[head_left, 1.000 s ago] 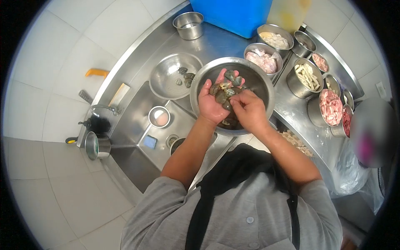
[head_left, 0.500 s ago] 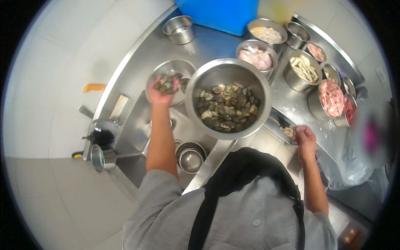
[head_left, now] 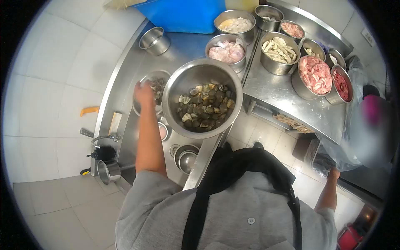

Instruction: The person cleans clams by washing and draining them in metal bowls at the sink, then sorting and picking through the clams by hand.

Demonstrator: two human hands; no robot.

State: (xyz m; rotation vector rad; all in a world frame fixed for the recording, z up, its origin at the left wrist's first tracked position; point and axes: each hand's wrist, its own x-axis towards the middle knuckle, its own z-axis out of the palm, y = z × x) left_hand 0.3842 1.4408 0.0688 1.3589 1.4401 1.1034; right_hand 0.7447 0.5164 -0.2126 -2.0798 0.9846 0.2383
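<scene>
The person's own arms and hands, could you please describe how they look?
The left hand and right hand look ungloved, the left one blurred. Both forearms are uncovered, with no wristwear visible; the sleeves are short and plain grey.

Clams (head_left: 206, 106) in a basin (head_left: 183, 81), bowl (head_left: 136, 107) at its left, meat pot (head_left: 303, 88) at its right; box (head_left: 183, 16) behind
</scene>
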